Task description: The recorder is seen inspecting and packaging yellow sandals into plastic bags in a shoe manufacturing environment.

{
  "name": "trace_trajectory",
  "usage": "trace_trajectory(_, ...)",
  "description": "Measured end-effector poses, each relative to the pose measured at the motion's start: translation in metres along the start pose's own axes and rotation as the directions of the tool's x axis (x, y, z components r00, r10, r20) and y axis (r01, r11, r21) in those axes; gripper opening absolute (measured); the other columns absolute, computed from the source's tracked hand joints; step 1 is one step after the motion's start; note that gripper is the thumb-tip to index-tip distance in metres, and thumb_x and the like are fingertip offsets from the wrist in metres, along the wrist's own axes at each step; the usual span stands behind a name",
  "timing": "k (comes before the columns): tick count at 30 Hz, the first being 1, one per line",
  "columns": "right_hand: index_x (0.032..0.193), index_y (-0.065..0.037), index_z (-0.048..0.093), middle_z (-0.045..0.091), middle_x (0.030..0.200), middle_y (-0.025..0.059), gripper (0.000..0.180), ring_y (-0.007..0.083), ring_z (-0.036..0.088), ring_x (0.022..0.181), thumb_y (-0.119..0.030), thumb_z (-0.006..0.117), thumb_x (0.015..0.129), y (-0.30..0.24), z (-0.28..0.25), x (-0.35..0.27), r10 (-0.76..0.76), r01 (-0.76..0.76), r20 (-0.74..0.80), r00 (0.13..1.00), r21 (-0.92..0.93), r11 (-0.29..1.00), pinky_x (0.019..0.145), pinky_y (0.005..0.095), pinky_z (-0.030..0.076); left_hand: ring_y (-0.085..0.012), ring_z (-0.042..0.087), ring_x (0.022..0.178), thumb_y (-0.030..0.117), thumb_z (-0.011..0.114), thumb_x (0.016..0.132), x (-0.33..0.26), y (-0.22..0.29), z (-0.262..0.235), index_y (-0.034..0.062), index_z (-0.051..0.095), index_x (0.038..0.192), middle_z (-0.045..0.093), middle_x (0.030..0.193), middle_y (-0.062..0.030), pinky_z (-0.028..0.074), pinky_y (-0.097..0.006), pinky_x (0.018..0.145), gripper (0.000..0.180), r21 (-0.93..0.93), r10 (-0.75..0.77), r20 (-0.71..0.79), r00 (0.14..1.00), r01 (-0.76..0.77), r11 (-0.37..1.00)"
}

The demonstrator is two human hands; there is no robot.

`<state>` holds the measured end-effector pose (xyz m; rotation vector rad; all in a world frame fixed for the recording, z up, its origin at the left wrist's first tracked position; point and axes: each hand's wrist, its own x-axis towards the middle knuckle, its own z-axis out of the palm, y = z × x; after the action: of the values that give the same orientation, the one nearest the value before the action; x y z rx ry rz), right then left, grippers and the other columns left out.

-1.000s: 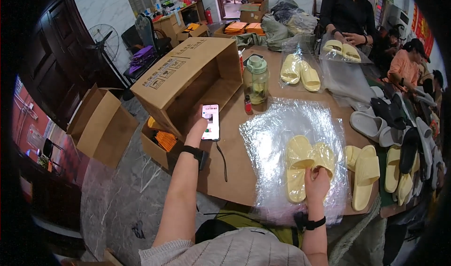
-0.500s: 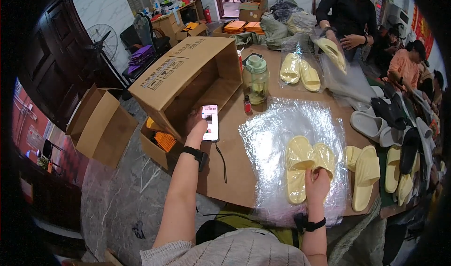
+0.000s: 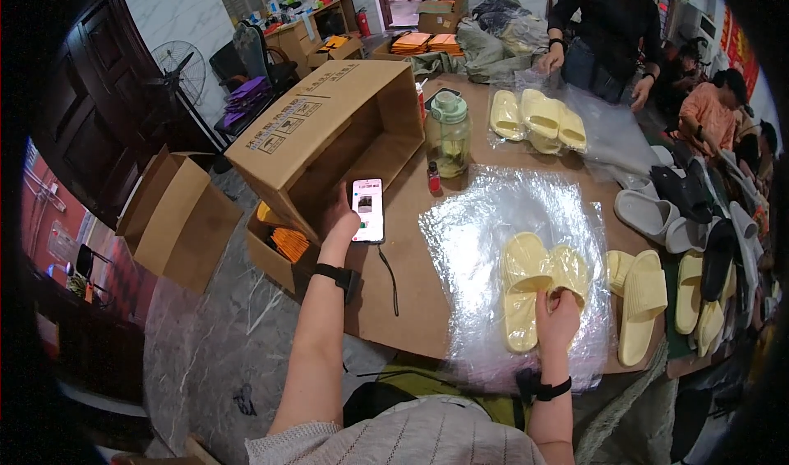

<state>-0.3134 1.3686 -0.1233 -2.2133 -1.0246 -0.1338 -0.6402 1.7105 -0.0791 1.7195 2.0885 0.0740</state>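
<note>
Head view, hands cover slippers

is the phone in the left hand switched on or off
On. The phone in the left hand has a lit screen showing bright content, facing up toward the camera.

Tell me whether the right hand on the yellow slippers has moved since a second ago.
No. The right hand rests on the same yellow slippers, unchanged against the plastic sheet and table edge.

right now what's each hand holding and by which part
Left hand holds a phone by its left edge. Right hand rests on the near ends of the yellow slippers; grip unclear.
</note>
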Motion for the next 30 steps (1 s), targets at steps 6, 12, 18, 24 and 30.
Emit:
trace_trajectory(6, 0.084, -0.003, 0.056, 0.057, 0.073, 0.0124, 0.034, 0.0326, 0.057, 0.067, -0.034, 0.072, 0.086, -0.004, -0.003, 0.0, 0.019, -0.019, 0.023, 1.0, 0.004, 1.0, 0.061, 0.0437, 0.046, -0.0354, 0.05, 0.13, 0.011, 0.05, 0.087, 0.012, -0.031, 0.021, 0.0277, 0.024, 0.152, 0.05, 0.144, -0.0152, 0.04, -0.044, 0.109, 0.071, -0.141, 0.178, -0.1, 0.979, -0.191, 0.971)
trace_trajectory(12, 0.084, -0.004, 0.057, 0.056, 0.072, 0.0117, 0.033, 0.0321, 0.057, 0.068, -0.033, 0.073, 0.085, -0.001, 0.0, -0.001, 0.022, -0.023, 0.016, 1.0, 0.009, 1.0, 0.061, 0.0443, 0.045, -0.0359, 0.046, 0.134, 0.013, 0.054, 0.082, 0.019, -0.044, 0.025, 0.0165, 0.032, 0.146, 0.047, 0.146, -0.0173, 0.037, -0.041, 0.111, 0.068, -0.316, 0.262, -0.154, 0.953, -0.298, 0.901)
trace_trajectory(18, 0.083, -0.004, 0.055, 0.054, 0.071, 0.0112, 0.034, 0.0321, 0.056, 0.067, -0.033, 0.073, 0.085, -0.003, -0.002, 0.0, 0.016, -0.016, 0.021, 1.0, 0.001, 1.0, 0.061, 0.0444, 0.044, -0.0344, 0.04, 0.138, 0.005, 0.057, 0.072, 0.02, -0.053, 0.029, 0.0102, 0.031, 0.147, 0.043, 0.147, -0.0209, 0.033, -0.037, 0.113, 0.079, -0.475, 0.315, -0.118, 0.942, -0.332, 0.815)
trace_trajectory(24, 0.083, -0.003, 0.055, 0.054, 0.071, 0.0115, 0.035, 0.0319, 0.055, 0.067, -0.033, 0.072, 0.086, -0.004, -0.002, 0.0, 0.025, -0.026, 0.021, 0.999, 0.012, 1.0, 0.061, 0.0439, 0.044, -0.0316, 0.043, 0.136, -0.001, 0.059, 0.066, 0.007, -0.044, 0.012, 0.0047, 0.03, 0.146, 0.046, 0.143, -0.0221, 0.034, -0.035, 0.111, 0.086, -0.565, 0.391, 0.05, 0.919, -0.297, 0.77)
trace_trajectory(30, 0.082, -0.004, 0.053, 0.053, 0.071, 0.0109, 0.035, 0.031, 0.055, 0.067, -0.033, 0.071, 0.087, -0.007, -0.005, 0.0, 0.019, -0.019, 0.025, 0.999, -0.014, 1.0, 0.061, 0.0432, 0.044, -0.0319, 0.048, 0.131, -0.005, 0.059, 0.067, -0.015, -0.028, -0.003, 0.0044, 0.028, 0.146, 0.051, 0.138, -0.0207, 0.038, -0.033, 0.107, 0.085, -0.514, 0.459, 0.109, 0.882, -0.345, 0.786)
